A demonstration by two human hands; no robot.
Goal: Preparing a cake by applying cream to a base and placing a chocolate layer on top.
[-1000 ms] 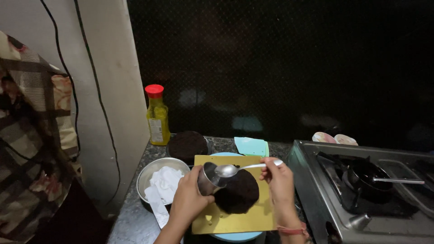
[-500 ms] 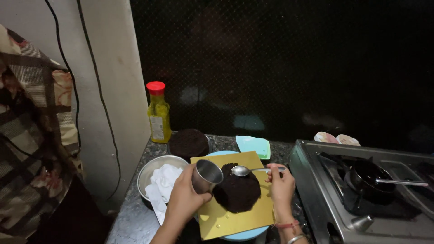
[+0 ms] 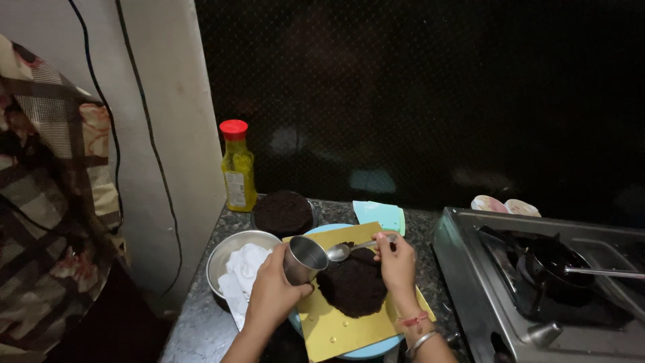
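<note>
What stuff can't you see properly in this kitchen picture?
- Inside of the steel cup: tilted away, contents hidden.
- Blue plate: mostly covered by the yellow board, cut off at the bottom edge.
- Dark wall behind the stove: too dim to make out.

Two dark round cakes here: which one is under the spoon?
The dark cake on the gold board, between both hands. The other cake sits farther back beside the yellow bottle.

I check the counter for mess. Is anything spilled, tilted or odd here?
Nothing is spilled. The left hand holds the steel cup tilted toward the dark cake; the gold board overhangs its blue plate.
</note>
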